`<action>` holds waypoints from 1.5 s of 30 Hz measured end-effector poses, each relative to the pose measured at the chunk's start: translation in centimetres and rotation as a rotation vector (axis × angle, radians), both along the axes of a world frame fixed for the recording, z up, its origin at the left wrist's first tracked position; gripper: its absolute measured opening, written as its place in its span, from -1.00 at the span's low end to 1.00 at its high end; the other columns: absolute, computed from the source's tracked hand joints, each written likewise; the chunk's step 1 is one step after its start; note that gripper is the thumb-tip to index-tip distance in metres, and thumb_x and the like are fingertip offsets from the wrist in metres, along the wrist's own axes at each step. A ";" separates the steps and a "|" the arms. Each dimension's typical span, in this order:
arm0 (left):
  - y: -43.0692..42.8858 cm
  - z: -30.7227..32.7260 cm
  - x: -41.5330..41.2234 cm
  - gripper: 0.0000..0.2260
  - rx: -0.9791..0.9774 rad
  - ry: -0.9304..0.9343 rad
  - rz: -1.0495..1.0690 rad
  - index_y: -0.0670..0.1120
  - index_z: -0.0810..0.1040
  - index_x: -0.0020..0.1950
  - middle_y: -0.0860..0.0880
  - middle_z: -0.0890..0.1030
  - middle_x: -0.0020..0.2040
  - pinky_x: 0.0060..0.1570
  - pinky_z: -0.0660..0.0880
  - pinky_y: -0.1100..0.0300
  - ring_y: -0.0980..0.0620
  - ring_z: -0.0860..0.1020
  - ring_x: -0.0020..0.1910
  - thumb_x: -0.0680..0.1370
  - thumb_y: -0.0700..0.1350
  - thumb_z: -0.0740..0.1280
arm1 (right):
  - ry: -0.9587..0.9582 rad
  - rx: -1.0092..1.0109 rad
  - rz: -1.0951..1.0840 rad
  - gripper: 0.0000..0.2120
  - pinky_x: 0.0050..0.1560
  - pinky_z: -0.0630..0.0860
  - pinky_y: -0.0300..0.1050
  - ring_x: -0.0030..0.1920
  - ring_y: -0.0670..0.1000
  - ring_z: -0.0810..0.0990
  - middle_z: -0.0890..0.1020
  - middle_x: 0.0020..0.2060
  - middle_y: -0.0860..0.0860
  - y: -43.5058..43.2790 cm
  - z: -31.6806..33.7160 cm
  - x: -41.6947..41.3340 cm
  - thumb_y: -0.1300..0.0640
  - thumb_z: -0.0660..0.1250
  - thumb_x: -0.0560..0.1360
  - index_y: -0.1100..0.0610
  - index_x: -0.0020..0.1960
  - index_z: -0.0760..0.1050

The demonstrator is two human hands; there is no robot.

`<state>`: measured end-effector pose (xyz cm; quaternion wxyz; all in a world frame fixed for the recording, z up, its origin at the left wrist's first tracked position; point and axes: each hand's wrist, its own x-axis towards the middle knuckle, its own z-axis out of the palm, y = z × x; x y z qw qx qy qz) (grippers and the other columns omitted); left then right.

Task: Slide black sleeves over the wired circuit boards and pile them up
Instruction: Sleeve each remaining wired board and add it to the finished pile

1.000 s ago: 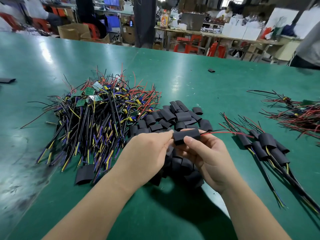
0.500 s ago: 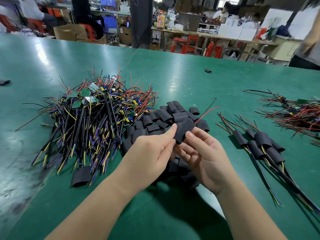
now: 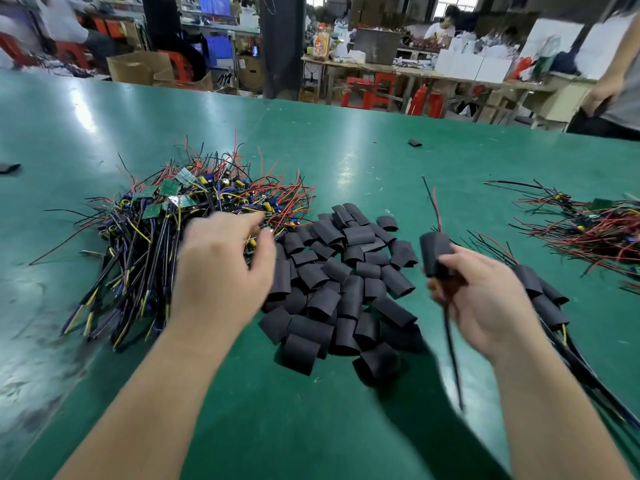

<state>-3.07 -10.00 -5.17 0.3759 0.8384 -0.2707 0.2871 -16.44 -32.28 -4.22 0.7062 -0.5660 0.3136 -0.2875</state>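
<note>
The pile of wired boards [image 3: 156,237] lies at 9 o'clock from the loose sleeves [image 3: 346,289]. Over its right edge hovers the left hand [image 3: 221,268], fingers loosely spread and blurred, with nothing visible in them. At 3 o'clock the right hand [image 3: 485,303] pinches a sleeved board [image 3: 434,249] and partly hides the finished pile [image 3: 543,299]. The table [image 3: 311,427] is bare at 6 o'clock.

Two hands [image 3: 221,271] [image 3: 485,299], one loose sleeve pile [image 3: 346,289]

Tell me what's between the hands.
Head view: the sleeve pile lies between the left hand and the right hand, which grips a sleeved board.
</note>
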 end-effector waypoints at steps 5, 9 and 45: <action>1.8 -1.8 2.8 -0.61 0.345 0.232 0.390 0.10 0.53 0.28 -0.15 0.42 0.16 0.13 0.21 -0.07 -0.20 0.29 0.13 0.46 0.04 0.39 | 0.728 -0.850 -0.229 -0.93 -0.24 0.32 -0.14 -0.21 0.10 0.49 0.59 -0.34 -0.02 -5.3 -2.0 -2.9 0.16 0.37 0.47 0.11 -0.09 0.62; 1.7 -2.4 3.6 -0.64 0.391 0.215 0.403 0.10 0.54 0.24 -0.11 0.53 0.04 0.03 0.19 -0.02 -0.19 0.41 0.06 0.45 0.10 0.40 | 0.801 -0.799 -0.302 -0.90 -0.29 0.24 -0.13 -0.24 0.10 0.44 0.58 -0.31 0.06 -6.4 -2.9 -3.0 0.22 0.37 0.47 0.16 -0.21 0.49; 0.1 0.8 -0.6 -0.70 -0.126 0.551 -0.664 0.05 0.60 -0.02 0.03 0.68 -0.21 -0.15 0.55 0.29 0.05 0.63 -0.27 0.58 -0.34 0.22 | -0.496 0.294 0.266 -0.76 -0.30 0.54 -0.31 -0.28 -0.04 0.65 0.62 -0.16 0.06 3.7 0.0 0.5 0.26 0.33 0.34 0.00 -0.11 0.68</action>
